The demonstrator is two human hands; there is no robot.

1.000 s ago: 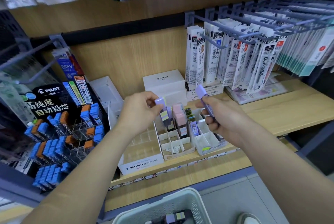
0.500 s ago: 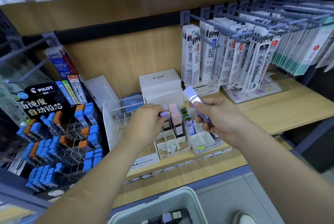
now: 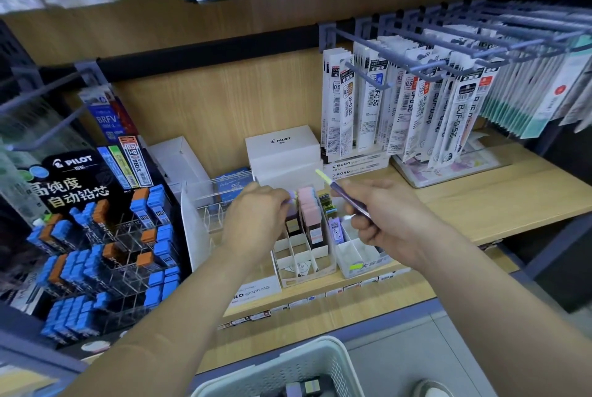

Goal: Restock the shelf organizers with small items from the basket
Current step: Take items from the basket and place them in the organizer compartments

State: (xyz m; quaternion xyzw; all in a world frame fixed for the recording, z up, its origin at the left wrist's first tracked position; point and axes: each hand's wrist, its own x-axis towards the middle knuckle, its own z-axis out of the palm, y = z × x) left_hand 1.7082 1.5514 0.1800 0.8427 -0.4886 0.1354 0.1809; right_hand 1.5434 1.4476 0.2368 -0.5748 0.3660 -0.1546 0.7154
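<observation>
two lilac lead cases out of the basket, one to each hand. down since a second ago: left hand, then lifted above the white divided organizer with its case in plain sight, now sunk to the organizer's back-left slot. only a lilac sliver of the left case showing past the knuckles, just left of the pink cases standing in the organizer's middle row. fingers curled over the case top, pinching it; cannot tell whether seated on the slot floor, hidden behind the hand. read as a placement nearly finished, one more slot filled, release due next.

held up just right of the organizer: right hand, fingers clenched round the second case, slanted, pale top end pointing up and back toward the white pilot box behind the organizer. slanted further than a second ago, yet over no slot. probably next in line, bound for one of the bare white compartments at the organizer's front. more stock waiting in the basket, below and in front of the organizer. chief risk on withdrawing: knocking the tight-packed pink cases beside the slot, so best lifted straight up.
</observation>
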